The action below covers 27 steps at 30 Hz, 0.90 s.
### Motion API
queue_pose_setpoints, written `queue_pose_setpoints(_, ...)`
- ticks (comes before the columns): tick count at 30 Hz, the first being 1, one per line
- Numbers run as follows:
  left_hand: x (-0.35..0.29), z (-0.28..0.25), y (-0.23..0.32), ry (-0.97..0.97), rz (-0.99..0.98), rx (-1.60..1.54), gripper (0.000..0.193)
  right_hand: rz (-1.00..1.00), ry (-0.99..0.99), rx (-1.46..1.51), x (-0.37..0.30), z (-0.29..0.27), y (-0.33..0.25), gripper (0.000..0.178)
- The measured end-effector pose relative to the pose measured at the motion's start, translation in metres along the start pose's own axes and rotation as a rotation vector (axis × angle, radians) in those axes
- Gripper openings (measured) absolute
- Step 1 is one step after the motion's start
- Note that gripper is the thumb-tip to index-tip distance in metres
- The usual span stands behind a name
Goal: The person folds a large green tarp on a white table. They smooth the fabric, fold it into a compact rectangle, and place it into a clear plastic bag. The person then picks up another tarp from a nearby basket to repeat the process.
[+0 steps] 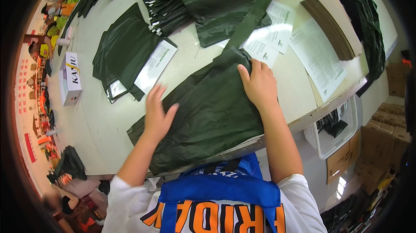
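A dark green waterproof garment [208, 107] lies spread on the table before me, creased, with a long strip [255, 18] running up from its far end. My right hand [259, 81] is at its far right edge, thumb on the fabric and fingers curled along the edge, seemingly gripping it. My left hand [158, 114], slightly blurred, is over the left side with its fingers apart, holding nothing. Whether it touches the fabric is unclear. Beyond the left hand lies a stack of folded dark green pieces [125, 46] beside a white printed card [156, 64].
More folded green garments [216, 5] are piled at the far side. Printed sheets [318, 55] and a stack of brown cardboard [331, 23] lie at the right. A white box [70, 79] stands at left. Below the right table edge are a white bin [336, 135] and cartons [381, 146].
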<state>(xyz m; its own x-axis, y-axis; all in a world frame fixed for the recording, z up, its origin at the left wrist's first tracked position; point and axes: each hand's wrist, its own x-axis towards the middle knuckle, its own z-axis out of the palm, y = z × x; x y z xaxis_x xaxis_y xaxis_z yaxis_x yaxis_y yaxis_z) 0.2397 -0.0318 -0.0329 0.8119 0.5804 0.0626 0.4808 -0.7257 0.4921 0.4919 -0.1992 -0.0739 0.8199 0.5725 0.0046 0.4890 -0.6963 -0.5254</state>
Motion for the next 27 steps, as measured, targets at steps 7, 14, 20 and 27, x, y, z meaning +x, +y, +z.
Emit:
queue_pose_setpoints(7,-0.279,-0.026,-0.084,0.083,-0.845,-0.476,0.105,-0.002,-0.005,-0.075,0.016,0.009,-0.008,0.038)
queue_pose_setpoints(14,-0.280,0.006,-0.086,0.432,-0.665,-0.232,0.070,0.020,0.059,0.053,0.032,0.018,0.013,0.043)
queue_pose_setpoints(20,-0.262,-0.031,-0.073,0.117,-0.494,-0.139,0.057,-0.042,0.062,-0.078,0.031,0.024,0.023,0.041)
queue_pose_setpoints(27,-0.151,-0.016,-0.059,-0.036,-0.231,0.252,0.062,-0.409,0.174,-0.412,0.020,0.014,-0.030,0.037)
